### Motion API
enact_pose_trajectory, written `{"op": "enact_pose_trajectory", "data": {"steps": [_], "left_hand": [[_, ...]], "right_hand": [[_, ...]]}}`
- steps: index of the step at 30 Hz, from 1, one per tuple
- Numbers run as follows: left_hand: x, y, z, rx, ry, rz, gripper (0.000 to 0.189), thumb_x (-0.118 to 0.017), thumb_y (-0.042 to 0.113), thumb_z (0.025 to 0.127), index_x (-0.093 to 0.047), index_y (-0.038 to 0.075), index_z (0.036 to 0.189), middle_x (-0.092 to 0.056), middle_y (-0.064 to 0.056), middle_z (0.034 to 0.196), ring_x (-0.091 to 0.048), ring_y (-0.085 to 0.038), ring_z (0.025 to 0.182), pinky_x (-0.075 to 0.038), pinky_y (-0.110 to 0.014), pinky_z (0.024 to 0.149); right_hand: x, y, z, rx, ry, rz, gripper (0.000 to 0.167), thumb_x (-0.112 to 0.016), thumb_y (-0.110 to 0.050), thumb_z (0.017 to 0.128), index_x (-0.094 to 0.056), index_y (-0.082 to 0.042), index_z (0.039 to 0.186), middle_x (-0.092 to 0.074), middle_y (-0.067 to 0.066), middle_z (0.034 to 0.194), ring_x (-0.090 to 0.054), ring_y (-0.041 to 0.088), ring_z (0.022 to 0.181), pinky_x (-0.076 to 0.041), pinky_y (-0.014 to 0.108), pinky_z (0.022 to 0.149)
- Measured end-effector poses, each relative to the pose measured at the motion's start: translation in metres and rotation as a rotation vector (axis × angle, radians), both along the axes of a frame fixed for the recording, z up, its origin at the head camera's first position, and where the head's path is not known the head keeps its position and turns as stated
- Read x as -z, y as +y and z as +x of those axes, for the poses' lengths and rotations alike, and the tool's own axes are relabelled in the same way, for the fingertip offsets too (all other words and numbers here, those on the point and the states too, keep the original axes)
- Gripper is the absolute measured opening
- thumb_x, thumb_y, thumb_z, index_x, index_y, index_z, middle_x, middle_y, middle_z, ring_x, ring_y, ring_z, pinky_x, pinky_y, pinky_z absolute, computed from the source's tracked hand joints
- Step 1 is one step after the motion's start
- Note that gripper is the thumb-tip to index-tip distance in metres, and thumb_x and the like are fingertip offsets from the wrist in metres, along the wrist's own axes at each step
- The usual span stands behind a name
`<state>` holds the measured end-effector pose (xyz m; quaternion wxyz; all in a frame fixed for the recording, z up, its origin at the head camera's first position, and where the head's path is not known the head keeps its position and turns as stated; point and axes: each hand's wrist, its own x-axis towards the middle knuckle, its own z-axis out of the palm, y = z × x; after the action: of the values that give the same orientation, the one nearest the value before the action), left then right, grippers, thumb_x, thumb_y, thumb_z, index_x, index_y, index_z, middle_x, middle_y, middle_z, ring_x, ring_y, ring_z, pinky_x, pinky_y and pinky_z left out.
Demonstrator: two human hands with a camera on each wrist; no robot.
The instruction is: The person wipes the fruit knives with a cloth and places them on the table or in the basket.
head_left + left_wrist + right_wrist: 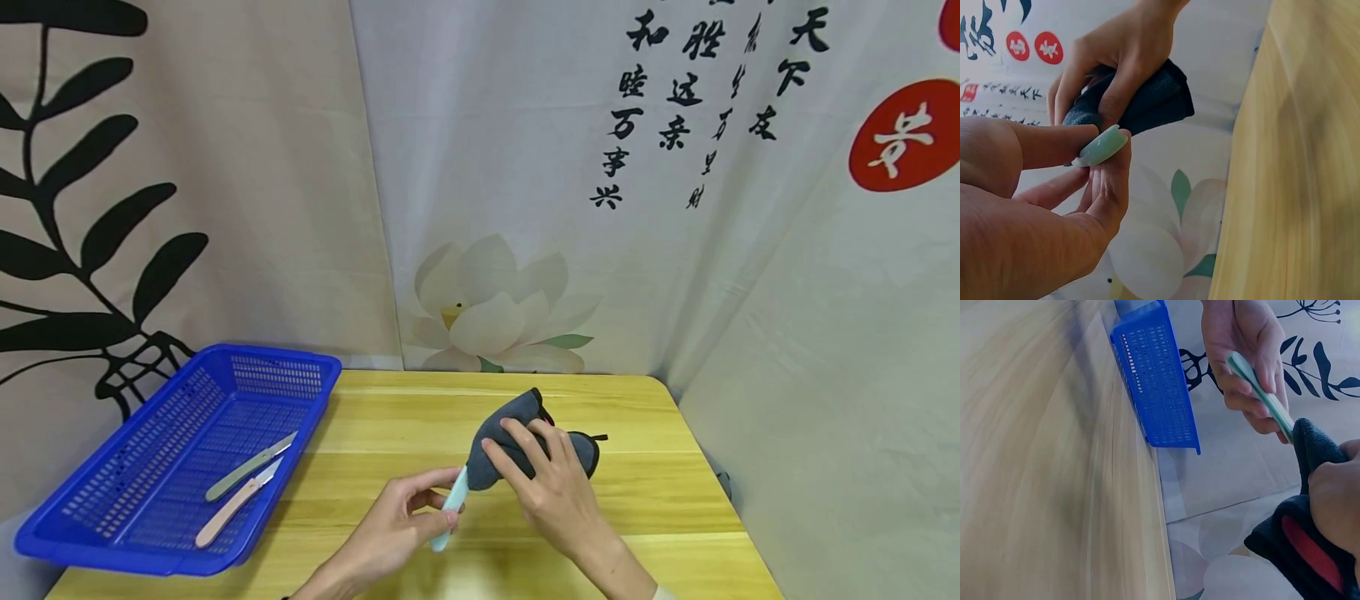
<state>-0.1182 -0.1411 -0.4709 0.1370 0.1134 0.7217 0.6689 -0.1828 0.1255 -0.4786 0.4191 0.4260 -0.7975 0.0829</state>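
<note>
Pale green handle [454,498] and dark cloth [517,408], held together just above the table [652,492]

Left hand [397,518] pinches the handle between thumb and fingers; right hand [557,493] grips the bunched cloth, which covers the handle's far end, so what lies inside is hidden. Cloth has black edging; a red patch shows in the right wrist view. Blue basket [279,377] at left contains a green-handled knife [242,475] and a beige-handled knife [228,512], near each other, blades pointing away from the person
</note>
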Motion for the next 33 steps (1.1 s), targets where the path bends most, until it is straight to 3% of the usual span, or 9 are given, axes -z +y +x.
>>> {"op": "enact_pose_trajectory", "data": {"steps": [7, 17, 23, 29, 33], "left_hand": [[0.002, -0.002, 0.001, 0.018, -0.02, 0.008, 0.057, -0.075, 0.009, 0.107, -0.06, 0.003, 0.161, -0.076, -0.014, 0.122, -0.076, -0.028, 0.105, -0.064, -0.03, 0.081], [0.001, -0.004, 0.002, 0.01, -0.042, 0.049, 0.058, -0.076, 0.009, 0.107, -0.058, 0.0, 0.161, -0.075, -0.017, 0.126, -0.078, -0.023, 0.104, -0.066, -0.031, 0.085], [-0.001, -0.005, 0.001, -0.035, -0.024, 0.043, 0.061, -0.079, 0.01, 0.104, -0.057, -0.001, 0.16, -0.07, -0.02, 0.136, -0.079, -0.021, 0.104, -0.066, -0.03, 0.086], [-0.002, -0.003, 0.0, -0.038, 0.008, 0.017, 0.058, -0.08, 0.012, 0.104, -0.06, 0.001, 0.158, -0.072, -0.02, 0.137, -0.079, -0.019, 0.107, -0.065, -0.029, 0.086], [-0.002, -0.003, 0.0, -0.026, 0.009, 0.006, 0.056, -0.078, 0.012, 0.106, -0.061, 0.002, 0.158, -0.069, -0.02, 0.142, -0.078, -0.022, 0.112, -0.065, -0.029, 0.088]], "right_hand": [[0.0, 0.007, -0.008, 0.045, 0.001, -0.026, 0.046, -0.037, -0.013, 0.12, -0.072, -0.02, 0.149, -0.067, 0.017, 0.149, -0.06, 0.04, 0.122, -0.058, 0.056, 0.096], [-0.006, 0.02, -0.014, 0.13, 0.008, -0.125, 0.041, -0.04, -0.023, 0.123, -0.076, -0.015, 0.142, -0.067, 0.022, 0.146, -0.06, 0.044, 0.119, -0.055, 0.059, 0.095], [-0.01, 0.012, -0.005, 0.018, 0.061, -0.186, 0.036, -0.048, -0.021, 0.121, -0.077, -0.013, 0.142, -0.07, 0.022, 0.144, -0.062, 0.042, 0.116, -0.055, 0.055, 0.094], [-0.005, -0.006, 0.008, -0.105, 0.073, -0.138, 0.034, -0.051, -0.023, 0.12, -0.077, -0.016, 0.141, -0.071, 0.017, 0.145, -0.061, 0.036, 0.116, -0.054, 0.049, 0.093], [-0.001, -0.013, 0.014, -0.133, 0.042, -0.09, 0.035, -0.049, -0.023, 0.12, -0.077, -0.019, 0.141, -0.07, 0.015, 0.148, -0.061, 0.035, 0.118, -0.055, 0.048, 0.094]]}}
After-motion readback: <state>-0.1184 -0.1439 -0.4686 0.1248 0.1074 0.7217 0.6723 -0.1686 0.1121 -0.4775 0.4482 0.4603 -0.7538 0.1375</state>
